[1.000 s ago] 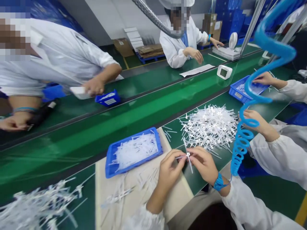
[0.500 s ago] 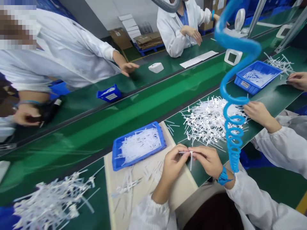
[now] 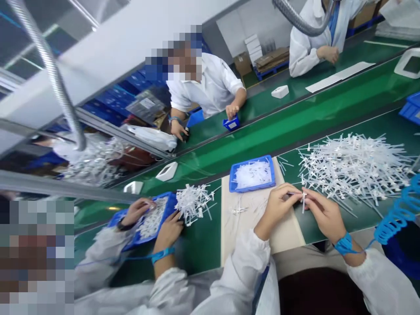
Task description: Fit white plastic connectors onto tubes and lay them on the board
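My left hand (image 3: 278,204) and my right hand (image 3: 323,213) meet over the table's near edge, both pinching one small white plastic cross-shaped piece (image 3: 303,197) between their fingertips. A blue strap (image 3: 343,244) circles my right wrist, with a coiled blue cord (image 3: 397,213) running off to the right. Just behind my hands lies a big heap of the same white plastic pieces (image 3: 354,162). A blue tray (image 3: 252,175) holding finished white pieces sits behind my left hand, on a beige mat (image 3: 259,216).
A co-worker's two hands (image 3: 154,218) reach into another blue tray (image 3: 144,221) on my left, beside a smaller white pile (image 3: 193,202). The green conveyor belt (image 3: 295,124) runs diagonally behind, carrying white housings (image 3: 166,171). Two people in white coats work across it.
My view has swung left, bringing in the co-worker on my left and dropping the neighbour on my right out of sight. My hands still pinch the white piece, close together.
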`<action>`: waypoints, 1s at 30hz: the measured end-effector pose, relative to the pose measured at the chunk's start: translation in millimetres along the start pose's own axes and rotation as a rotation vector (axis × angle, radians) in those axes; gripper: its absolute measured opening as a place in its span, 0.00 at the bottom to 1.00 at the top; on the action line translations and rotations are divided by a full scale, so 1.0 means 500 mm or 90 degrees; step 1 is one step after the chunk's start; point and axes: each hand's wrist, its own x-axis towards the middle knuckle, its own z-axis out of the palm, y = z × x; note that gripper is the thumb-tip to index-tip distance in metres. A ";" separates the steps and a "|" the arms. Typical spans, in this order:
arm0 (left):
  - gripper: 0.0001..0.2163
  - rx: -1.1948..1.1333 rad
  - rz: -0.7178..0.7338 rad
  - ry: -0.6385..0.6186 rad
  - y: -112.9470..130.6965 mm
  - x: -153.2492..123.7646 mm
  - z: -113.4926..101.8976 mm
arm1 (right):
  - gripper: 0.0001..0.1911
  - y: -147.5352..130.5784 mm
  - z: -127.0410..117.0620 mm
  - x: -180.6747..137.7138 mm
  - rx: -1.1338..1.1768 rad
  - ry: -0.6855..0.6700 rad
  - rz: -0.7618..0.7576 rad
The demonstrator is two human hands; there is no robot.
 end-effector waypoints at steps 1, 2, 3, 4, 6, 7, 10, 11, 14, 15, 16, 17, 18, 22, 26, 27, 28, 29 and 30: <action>0.14 0.035 0.015 0.015 0.018 -0.006 -0.007 | 0.27 0.001 0.000 0.000 0.023 -0.005 0.009; 0.12 0.073 0.030 0.031 0.036 -0.015 -0.015 | 0.30 0.001 0.000 0.001 0.048 -0.006 0.018; 0.11 0.116 0.045 0.049 0.055 -0.028 -0.026 | 0.33 0.001 0.001 0.001 0.073 -0.003 0.028; 0.10 0.163 0.058 0.066 0.074 -0.045 -0.039 | 0.35 0.000 0.001 0.002 0.096 0.004 0.040; 0.07 0.266 0.080 0.095 0.107 -0.084 -0.073 | 0.36 -0.002 0.003 0.005 0.127 0.013 0.061; 0.06 0.322 0.083 0.112 0.120 -0.104 -0.095 | 0.36 -0.003 0.004 0.007 0.133 0.011 0.067; 0.06 0.478 0.047 0.143 0.135 -0.157 -0.169 | 0.31 -0.004 0.007 0.010 0.132 -0.017 0.069; 0.06 0.519 0.025 0.143 0.131 -0.171 -0.193 | 0.29 -0.004 0.007 0.011 0.130 -0.028 0.070; 0.08 0.618 -0.063 0.111 0.094 -0.201 -0.249 | 0.22 0.000 0.006 0.011 0.119 -0.060 0.078; 0.09 0.647 -0.096 0.097 0.077 -0.209 -0.260 | 0.21 0.002 0.005 0.010 0.114 -0.068 0.078; 0.09 0.671 -0.126 0.083 0.061 -0.216 -0.267 | 0.20 0.004 0.004 0.010 0.108 -0.073 0.076; 0.08 0.689 -0.149 0.068 0.046 -0.221 -0.271 | 0.20 0.006 0.003 0.010 0.101 -0.078 0.072; 0.08 0.702 -0.165 0.055 0.035 -0.227 -0.271 | 0.20 0.008 0.003 0.010 0.096 -0.081 0.066; 0.12 0.722 -0.163 0.042 0.016 -0.237 -0.258 | 0.19 0.011 0.002 0.010 0.098 -0.090 0.061; 0.12 0.726 -0.141 0.026 0.018 -0.226 -0.233 | 0.19 0.009 0.002 0.011 0.101 -0.092 0.057; 0.11 0.734 -0.140 0.021 0.018 -0.221 -0.226 | 0.19 0.008 0.001 0.011 0.096 -0.093 0.052; 0.10 0.746 -0.142 0.019 0.016 -0.215 -0.220 | 0.19 0.007 0.001 0.011 0.090 -0.092 0.046; 0.08 0.761 -0.147 0.019 0.014 -0.209 -0.214 | 0.19 0.006 0.001 0.011 0.088 -0.089 0.041; 0.07 0.777 -0.154 0.020 0.012 -0.204 -0.210 | 0.19 0.004 0.001 0.010 0.088 -0.086 0.038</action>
